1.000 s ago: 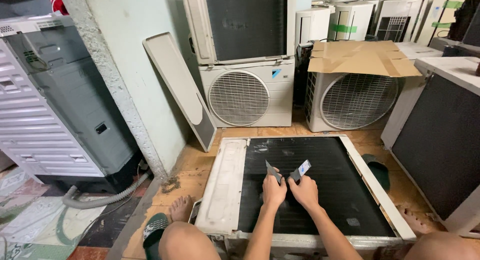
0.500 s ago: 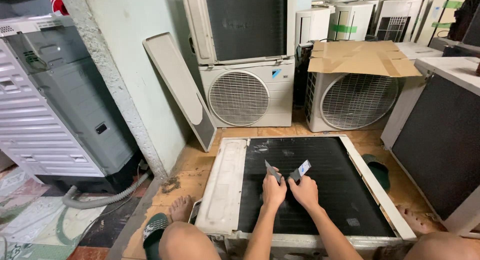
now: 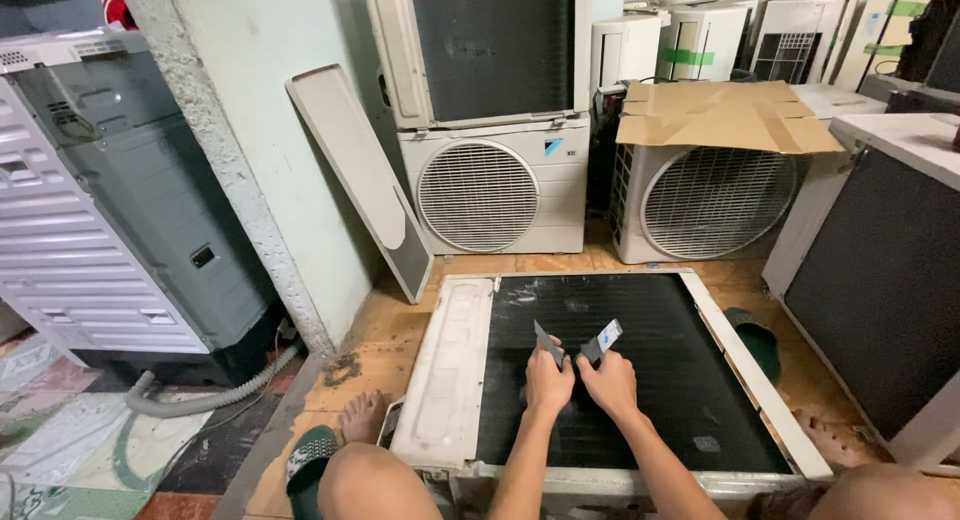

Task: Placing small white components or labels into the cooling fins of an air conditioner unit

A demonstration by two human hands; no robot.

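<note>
Head view: I see both hands working on an AC unit's dark fins.

My left hand (image 3: 549, 382) is clenched on a grey fin comb (image 3: 548, 344); my right hand (image 3: 608, 383) grasps a second comb (image 3: 603, 339) with a pale tip. Both combs stand tilted just above the black coil (image 3: 640, 380) of the unit (image 3: 445, 375) lying flat on the wooden floor (image 3: 375, 345). A cardboard sheet (image 3: 725, 115) tops another unit behind.
</note>
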